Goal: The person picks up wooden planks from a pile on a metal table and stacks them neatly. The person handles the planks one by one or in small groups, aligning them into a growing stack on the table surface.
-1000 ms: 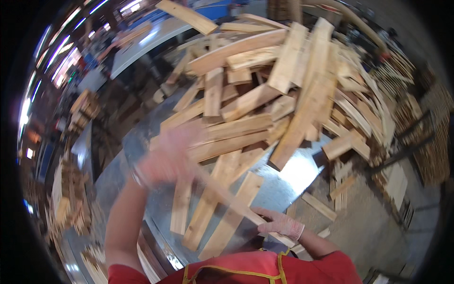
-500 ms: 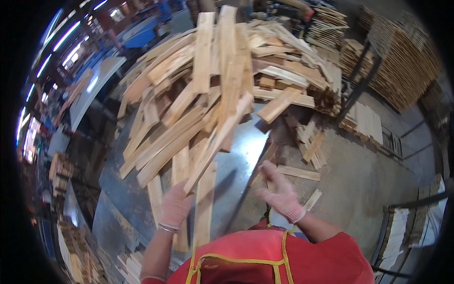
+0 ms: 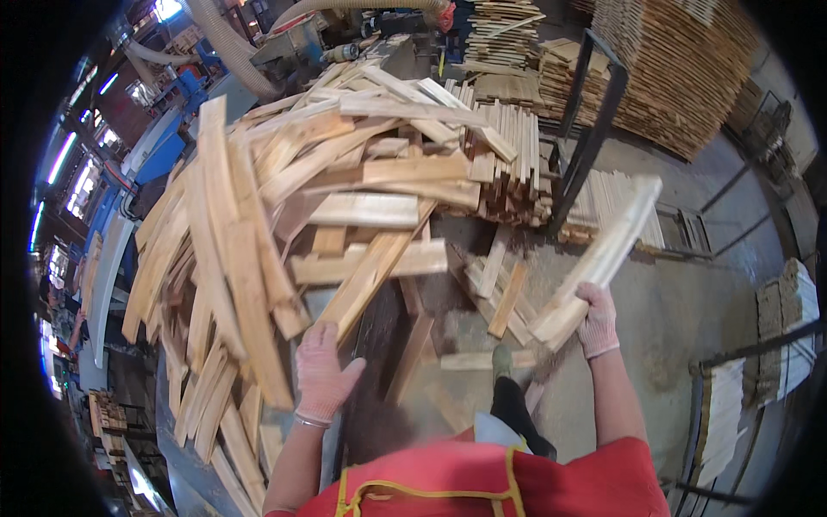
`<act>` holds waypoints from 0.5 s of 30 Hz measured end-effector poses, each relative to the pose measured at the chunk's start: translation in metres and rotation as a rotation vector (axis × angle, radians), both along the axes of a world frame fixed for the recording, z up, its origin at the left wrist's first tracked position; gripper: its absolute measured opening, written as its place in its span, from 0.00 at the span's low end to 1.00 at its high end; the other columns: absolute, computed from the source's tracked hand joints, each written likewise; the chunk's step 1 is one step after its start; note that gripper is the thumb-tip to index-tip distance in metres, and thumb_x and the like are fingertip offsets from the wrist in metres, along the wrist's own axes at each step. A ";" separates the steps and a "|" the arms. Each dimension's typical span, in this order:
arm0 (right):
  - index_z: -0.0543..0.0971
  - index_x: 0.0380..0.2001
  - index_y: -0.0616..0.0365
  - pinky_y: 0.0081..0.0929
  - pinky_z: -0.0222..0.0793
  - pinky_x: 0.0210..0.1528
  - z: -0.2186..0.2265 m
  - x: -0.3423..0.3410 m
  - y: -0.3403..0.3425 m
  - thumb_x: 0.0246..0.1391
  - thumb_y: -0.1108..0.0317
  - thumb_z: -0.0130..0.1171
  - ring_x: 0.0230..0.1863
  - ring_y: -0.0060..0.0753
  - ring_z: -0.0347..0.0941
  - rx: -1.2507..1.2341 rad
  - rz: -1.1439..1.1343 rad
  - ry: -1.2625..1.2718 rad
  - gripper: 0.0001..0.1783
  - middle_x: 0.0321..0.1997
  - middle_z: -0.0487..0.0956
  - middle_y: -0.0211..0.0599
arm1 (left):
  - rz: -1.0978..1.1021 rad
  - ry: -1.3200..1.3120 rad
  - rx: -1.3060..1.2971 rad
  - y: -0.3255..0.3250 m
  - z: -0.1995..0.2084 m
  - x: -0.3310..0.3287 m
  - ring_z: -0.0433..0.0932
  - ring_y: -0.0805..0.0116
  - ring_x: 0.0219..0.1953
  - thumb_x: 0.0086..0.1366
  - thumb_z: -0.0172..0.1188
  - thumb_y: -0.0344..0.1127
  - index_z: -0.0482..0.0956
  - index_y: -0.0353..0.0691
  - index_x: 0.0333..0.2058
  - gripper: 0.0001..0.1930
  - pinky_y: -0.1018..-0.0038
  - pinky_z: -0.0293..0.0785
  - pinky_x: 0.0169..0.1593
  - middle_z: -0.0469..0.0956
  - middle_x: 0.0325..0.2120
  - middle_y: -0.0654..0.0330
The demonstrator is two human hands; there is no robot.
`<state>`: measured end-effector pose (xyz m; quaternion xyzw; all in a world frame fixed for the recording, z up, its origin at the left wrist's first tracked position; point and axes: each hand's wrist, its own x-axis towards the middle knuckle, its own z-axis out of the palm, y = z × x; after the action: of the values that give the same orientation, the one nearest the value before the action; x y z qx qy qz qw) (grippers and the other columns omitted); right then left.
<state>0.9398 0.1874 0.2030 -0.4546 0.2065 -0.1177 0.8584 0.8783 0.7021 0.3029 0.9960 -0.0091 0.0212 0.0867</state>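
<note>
A pale wooden board [image 3: 600, 252] is in my right hand [image 3: 597, 322], gripped near its lower end and slanting up to the right, slightly blurred. My left hand [image 3: 326, 372], in a pinkish knit glove like the right, is open with its thumb apart. Its fingertips are at the near end of a light brown board [image 3: 376, 274] that slants out of the pile; whether they touch it I cannot tell. Beside this hand, a big heap of loose boards [image 3: 250, 250] lies crisscrossed on a metal table [image 3: 185, 470].
Upright boards stand packed beside a black metal frame [image 3: 589, 129]. Behind it rises a tall stack of boards [image 3: 659, 73]. Several loose boards [image 3: 508, 300] lie on the floor near my foot [image 3: 502, 358]. White-sided stacks [image 3: 722, 422] are at the right, and a ribbed hose [image 3: 226, 47] hangs at the back.
My view has turned to the right. My right hand, earlier without a board, now holds one out to the right. My left hand, earlier at a board's near end, is now open beside the heap.
</note>
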 end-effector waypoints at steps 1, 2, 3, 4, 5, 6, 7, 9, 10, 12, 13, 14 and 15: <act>0.71 0.63 0.63 0.48 0.77 0.62 -0.016 0.029 -0.006 0.53 0.77 0.59 0.54 0.49 0.78 -0.025 -0.015 0.086 0.31 0.53 0.79 0.47 | 0.072 -0.013 0.062 -0.003 -0.016 0.025 0.66 0.42 0.69 0.52 0.76 0.52 0.68 0.35 0.66 0.47 0.49 0.60 0.71 0.68 0.67 0.44; 0.71 0.64 0.62 0.44 0.77 0.61 -0.031 0.053 -0.013 0.51 0.78 0.60 0.54 0.47 0.78 -0.061 -0.039 0.176 0.33 0.51 0.80 0.43 | 0.104 -0.030 0.118 -0.011 -0.030 0.054 0.66 0.42 0.69 0.50 0.78 0.52 0.68 0.36 0.66 0.48 0.49 0.60 0.71 0.68 0.66 0.45; 0.72 0.65 0.60 0.40 0.76 0.61 -0.044 0.075 -0.019 0.50 0.80 0.62 0.53 0.44 0.78 -0.101 -0.061 0.265 0.35 0.50 0.80 0.39 | 0.165 0.044 0.134 -0.019 -0.038 0.074 0.65 0.43 0.69 0.49 0.78 0.52 0.67 0.37 0.67 0.49 0.49 0.60 0.71 0.68 0.66 0.45; 0.71 0.65 0.60 0.40 0.76 0.61 -0.068 0.095 -0.024 0.49 0.80 0.62 0.53 0.44 0.78 -0.204 0.001 0.307 0.37 0.50 0.80 0.39 | 0.218 0.111 0.151 -0.029 -0.043 0.094 0.64 0.43 0.70 0.49 0.79 0.52 0.66 0.38 0.67 0.51 0.49 0.59 0.71 0.68 0.66 0.46; 0.71 0.66 0.59 0.40 0.75 0.62 -0.099 0.114 -0.031 0.48 0.79 0.63 0.54 0.44 0.79 -0.312 0.050 0.344 0.38 0.51 0.81 0.40 | 0.276 0.225 0.195 -0.042 -0.041 0.117 0.63 0.45 0.70 0.47 0.79 0.53 0.64 0.40 0.69 0.53 0.50 0.58 0.72 0.67 0.66 0.48; 0.71 0.67 0.59 0.39 0.75 0.63 -0.120 0.141 -0.034 0.46 0.79 0.63 0.54 0.44 0.79 -0.412 0.119 0.375 0.39 0.51 0.81 0.41 | 0.291 0.149 0.307 -0.033 -0.065 0.121 0.64 0.46 0.69 0.47 0.80 0.53 0.63 0.40 0.69 0.54 0.52 0.59 0.71 0.67 0.64 0.49; 0.71 0.67 0.59 0.37 0.72 0.64 -0.124 0.176 -0.039 0.46 0.77 0.64 0.56 0.42 0.78 -0.509 0.221 0.434 0.40 0.55 0.81 0.41 | 0.328 0.172 0.323 -0.025 -0.082 0.124 0.66 0.47 0.67 0.47 0.79 0.52 0.62 0.39 0.70 0.54 0.52 0.60 0.70 0.68 0.63 0.49; 0.72 0.66 0.60 0.36 0.75 0.56 -0.141 0.257 -0.064 0.48 0.75 0.65 0.50 0.41 0.80 -0.775 0.166 0.389 0.38 0.49 0.82 0.42 | 0.404 0.257 0.325 -0.028 -0.102 0.136 0.69 0.47 0.64 0.48 0.78 0.50 0.60 0.39 0.70 0.55 0.52 0.62 0.68 0.70 0.61 0.50; 0.73 0.66 0.60 0.35 0.77 0.52 -0.151 0.302 -0.075 0.48 0.73 0.65 0.47 0.41 0.80 -0.899 0.144 0.354 0.38 0.47 0.83 0.43 | 0.461 0.323 0.321 -0.032 -0.104 0.140 0.70 0.48 0.63 0.48 0.78 0.49 0.59 0.39 0.71 0.55 0.52 0.63 0.67 0.70 0.60 0.50; 0.74 0.65 0.60 0.36 0.77 0.49 -0.157 0.396 -0.104 0.54 0.69 0.66 0.46 0.42 0.81 -1.117 0.208 0.447 0.33 0.47 0.83 0.45 | 0.517 0.387 0.327 -0.036 -0.106 0.144 0.71 0.49 0.62 0.48 0.78 0.47 0.59 0.39 0.71 0.55 0.53 0.65 0.66 0.71 0.59 0.51; 0.74 0.65 0.59 0.36 0.77 0.45 -0.175 0.441 -0.125 0.56 0.68 0.64 0.44 0.41 0.80 -1.206 0.199 0.440 0.32 0.45 0.83 0.45 | 0.506 0.373 0.334 -0.036 -0.104 0.146 0.72 0.49 0.62 0.47 0.78 0.46 0.59 0.39 0.71 0.55 0.53 0.66 0.65 0.72 0.58 0.51; 0.73 0.65 0.57 0.36 0.77 0.42 -0.192 0.474 -0.144 0.58 0.67 0.63 0.43 0.40 0.80 -1.263 0.186 0.398 0.31 0.43 0.82 0.44 | 0.499 0.362 0.344 -0.038 -0.103 0.146 0.73 0.49 0.61 0.47 0.78 0.45 0.58 0.39 0.71 0.55 0.54 0.66 0.65 0.72 0.58 0.51; 0.73 0.66 0.55 0.36 0.77 0.39 -0.225 0.504 -0.164 0.61 0.66 0.61 0.41 0.39 0.80 -1.292 0.171 0.306 0.29 0.41 0.82 0.43 | 0.475 0.361 0.323 -0.041 -0.101 0.150 0.73 0.48 0.60 0.46 0.77 0.45 0.58 0.37 0.71 0.55 0.53 0.67 0.64 0.72 0.57 0.50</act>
<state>1.4435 0.0231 -0.0218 -0.9035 0.1773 -0.0833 0.3811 1.0287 0.6606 0.2018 0.9588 0.2354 -0.1377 -0.0793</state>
